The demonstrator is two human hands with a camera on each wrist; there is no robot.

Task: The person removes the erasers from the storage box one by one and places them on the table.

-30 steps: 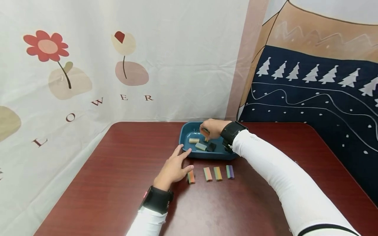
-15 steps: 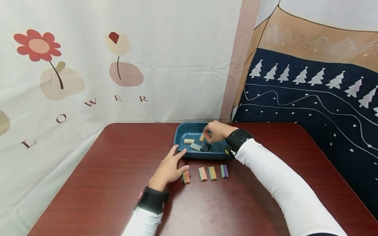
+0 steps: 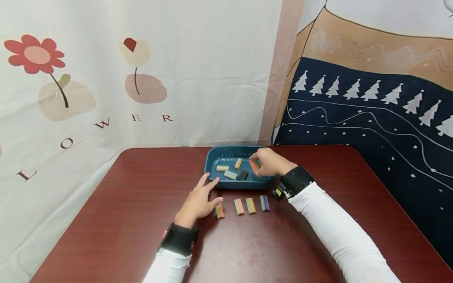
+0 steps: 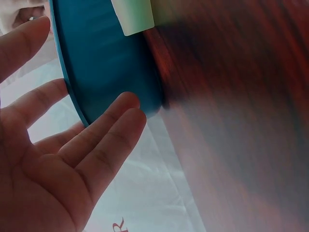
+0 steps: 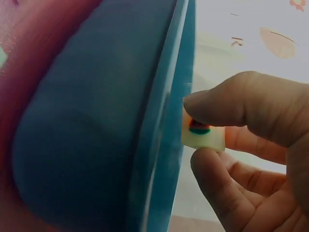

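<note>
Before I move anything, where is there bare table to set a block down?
The table is bare left of the left grip, between the left sleeve and right sleeve nearer than the row of four blocks, and right of the right sleeve. Crowded: the tray, with four loose blocks beside the right grip.

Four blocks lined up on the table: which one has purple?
The rightmost block, farthest from the left hand; the orange block, pink block and yellow block show no purple.

We see a block, its pale face marked red and green, pinched in the right grip over the right part of a blue, round-cornered tray near the far edge of the surface.
</note>
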